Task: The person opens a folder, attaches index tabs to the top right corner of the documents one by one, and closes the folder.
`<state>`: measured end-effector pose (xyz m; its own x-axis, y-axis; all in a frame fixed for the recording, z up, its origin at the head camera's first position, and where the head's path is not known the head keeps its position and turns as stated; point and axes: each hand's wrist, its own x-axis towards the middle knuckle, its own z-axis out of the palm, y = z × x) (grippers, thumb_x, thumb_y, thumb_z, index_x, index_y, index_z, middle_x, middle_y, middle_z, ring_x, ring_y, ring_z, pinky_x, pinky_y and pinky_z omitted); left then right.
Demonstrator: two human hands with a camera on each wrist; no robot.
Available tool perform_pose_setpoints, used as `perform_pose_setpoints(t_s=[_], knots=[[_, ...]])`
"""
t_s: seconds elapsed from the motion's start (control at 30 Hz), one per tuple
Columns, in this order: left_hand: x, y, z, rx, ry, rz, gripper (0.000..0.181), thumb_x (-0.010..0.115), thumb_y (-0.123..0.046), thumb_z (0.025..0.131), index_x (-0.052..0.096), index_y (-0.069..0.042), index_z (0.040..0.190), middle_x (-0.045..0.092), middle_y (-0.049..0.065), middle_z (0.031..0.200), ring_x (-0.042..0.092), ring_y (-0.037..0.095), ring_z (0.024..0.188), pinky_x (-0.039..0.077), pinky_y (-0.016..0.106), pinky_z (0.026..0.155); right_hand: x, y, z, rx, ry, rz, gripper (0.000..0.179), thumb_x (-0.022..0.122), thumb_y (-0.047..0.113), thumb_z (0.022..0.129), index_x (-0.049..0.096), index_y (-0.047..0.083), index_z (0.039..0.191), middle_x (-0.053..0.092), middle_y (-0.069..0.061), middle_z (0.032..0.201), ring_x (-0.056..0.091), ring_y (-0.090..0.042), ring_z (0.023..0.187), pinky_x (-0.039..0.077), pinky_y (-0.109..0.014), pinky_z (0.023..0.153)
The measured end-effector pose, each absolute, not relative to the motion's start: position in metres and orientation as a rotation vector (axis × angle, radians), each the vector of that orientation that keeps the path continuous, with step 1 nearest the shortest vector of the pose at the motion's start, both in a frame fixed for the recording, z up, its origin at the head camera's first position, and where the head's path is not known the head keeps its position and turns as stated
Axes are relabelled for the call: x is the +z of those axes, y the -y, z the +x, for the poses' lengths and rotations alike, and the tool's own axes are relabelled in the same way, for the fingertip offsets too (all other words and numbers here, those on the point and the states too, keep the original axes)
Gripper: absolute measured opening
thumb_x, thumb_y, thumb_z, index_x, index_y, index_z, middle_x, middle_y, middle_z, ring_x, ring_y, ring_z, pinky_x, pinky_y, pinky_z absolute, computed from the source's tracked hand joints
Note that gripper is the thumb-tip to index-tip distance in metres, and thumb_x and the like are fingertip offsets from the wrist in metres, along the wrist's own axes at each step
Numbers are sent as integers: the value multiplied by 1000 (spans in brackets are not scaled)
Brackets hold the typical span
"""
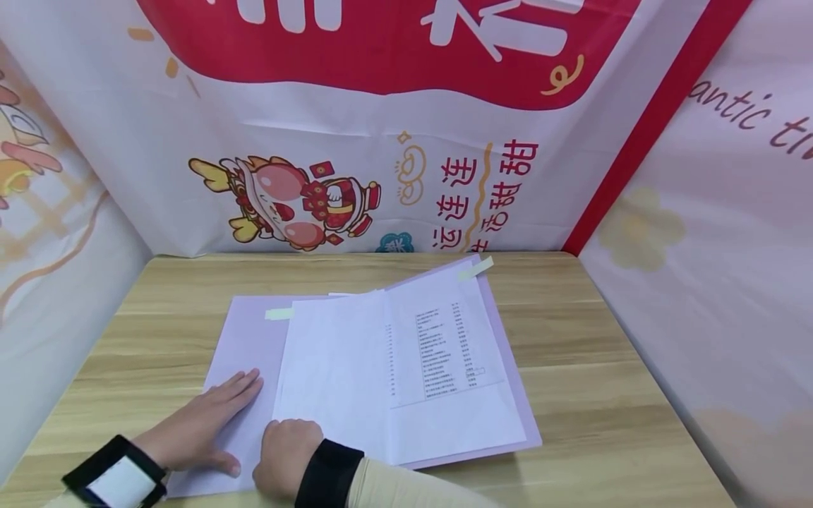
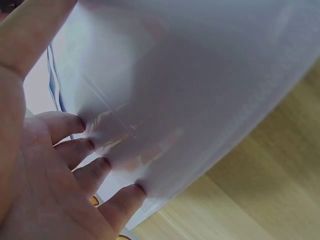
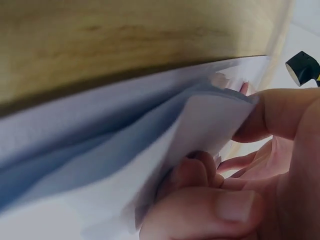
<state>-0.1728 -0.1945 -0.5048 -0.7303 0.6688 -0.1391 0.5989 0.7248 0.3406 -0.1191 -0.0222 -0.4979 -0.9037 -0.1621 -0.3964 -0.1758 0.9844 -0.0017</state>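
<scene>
A light purple folder [image 1: 250,339] lies spread out on the table. White paper sheets [image 1: 336,353] rest inside it, and the right-hand page [image 1: 444,353] carries a printed list in columns. My left hand [image 1: 219,416] presses on the folder's left cover with its fingers extended; the left wrist view shows the fingertips [image 2: 100,162] touching the glossy purple surface. At the lower left corner of the sheets, my right hand [image 1: 288,451] has curled fingers. In the right wrist view that hand [image 3: 270,170] pinches the bent corner of the paper sheets [image 3: 210,120], lifting their edge off the cover.
Pale green tabs [image 1: 279,314] stick out at the folder's upper left and upper right. The wood-grain table [image 1: 591,395] extends around the folder. Behind it hangs a printed red and white cloth [image 1: 381,120], with more cloth on both sides.
</scene>
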Motion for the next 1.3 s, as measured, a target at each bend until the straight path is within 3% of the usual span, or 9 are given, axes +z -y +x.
perform_pose_setpoints(t_s=[0.23, 0.47, 0.8, 1.3], knots=[[-505, 193, -173, 395, -2681, 1002, 131, 78, -72, 51, 42, 6, 151, 35, 27, 158, 34, 52, 142, 33, 63, 109, -499, 23, -117, 196, -2746, -310, 39, 76, 55, 79, 67, 23, 99, 60, 3, 70, 54, -11, 58, 48, -27, 53], [-505, 194, -174, 392, -2689, 1026, 132, 75, -74, 52, 42, 6, 150, 36, 28, 158, 35, 52, 141, 34, 64, 109, -500, 26, -111, 307, -2803, -309, 51, 89, 52, 65, 62, 25, 99, 60, 5, 76, 54, -9, 61, 46, -28, 50], [-504, 192, -174, 412, -2679, 991, 132, 78, -71, 50, 41, 6, 151, 35, 28, 158, 33, 53, 141, 33, 64, 109, -499, 13, -116, 198, -2708, -473, 42, 81, 49, 77, 63, 27, 107, 62, 5, 75, 54, -9, 59, 49, -27, 51], [-504, 194, -174, 444, -2683, 1005, 132, 80, -70, 50, 42, 7, 150, 36, 28, 157, 35, 53, 140, 34, 64, 107, -486, 5, -108, 176, -2819, -624, 30, 68, 56, 90, 67, 26, 94, 61, 8, 69, 54, -7, 57, 45, -25, 51]])
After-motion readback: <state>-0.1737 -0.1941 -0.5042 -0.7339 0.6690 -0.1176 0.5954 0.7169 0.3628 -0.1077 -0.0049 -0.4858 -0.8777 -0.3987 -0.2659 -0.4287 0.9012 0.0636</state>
